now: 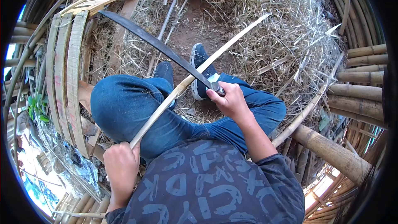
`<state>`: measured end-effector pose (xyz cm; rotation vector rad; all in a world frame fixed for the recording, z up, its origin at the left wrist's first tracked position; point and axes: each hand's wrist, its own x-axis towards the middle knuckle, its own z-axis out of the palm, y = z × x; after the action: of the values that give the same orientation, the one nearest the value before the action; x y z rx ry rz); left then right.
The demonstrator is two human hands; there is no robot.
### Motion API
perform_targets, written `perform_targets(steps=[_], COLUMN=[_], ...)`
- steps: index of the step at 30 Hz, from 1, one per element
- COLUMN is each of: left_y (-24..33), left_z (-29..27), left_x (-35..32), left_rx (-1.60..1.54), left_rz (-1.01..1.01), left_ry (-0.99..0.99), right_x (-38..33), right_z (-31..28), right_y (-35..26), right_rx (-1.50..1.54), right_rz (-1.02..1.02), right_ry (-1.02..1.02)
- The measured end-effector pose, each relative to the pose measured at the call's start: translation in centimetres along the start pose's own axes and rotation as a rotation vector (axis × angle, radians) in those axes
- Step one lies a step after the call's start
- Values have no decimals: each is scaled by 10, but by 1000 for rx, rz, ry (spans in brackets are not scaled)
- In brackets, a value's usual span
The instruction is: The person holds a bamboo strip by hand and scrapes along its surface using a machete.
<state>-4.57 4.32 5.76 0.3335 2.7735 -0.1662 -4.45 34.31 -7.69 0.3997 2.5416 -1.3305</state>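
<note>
Straw covers ground across the upper middle and right of the frame. One slatted wooden crate, three long slats facing out, stands upper left. One pale bamboo strip slants from lower left of centre toward the upper right, crossing one machete near the centre. Two hands: the left grips the strip's lower end, the right the machete's handle. Two dark shoes show above centre.

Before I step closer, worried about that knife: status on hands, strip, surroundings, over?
Left hand: grip shut on strip, near end. Right hand: grip shut on knife. Knife crosses strip mid-length in view, contact unclear. Left leg behind strip in view.
</note>
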Motion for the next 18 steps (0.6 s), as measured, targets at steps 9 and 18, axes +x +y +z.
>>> perform_targets(steps=[9,18], left_y=[4,-4], left_z=[-2,-1], left_x=[6,7], left_rx=[-95,-124], left_rz=[-84,-4], left_ry=[-116,-121], right_x=[2,19], right_z=[6,7], right_y=[-7,25], right_rx=[36,-150], right_rz=[5,-112], right_ry=[14,102])
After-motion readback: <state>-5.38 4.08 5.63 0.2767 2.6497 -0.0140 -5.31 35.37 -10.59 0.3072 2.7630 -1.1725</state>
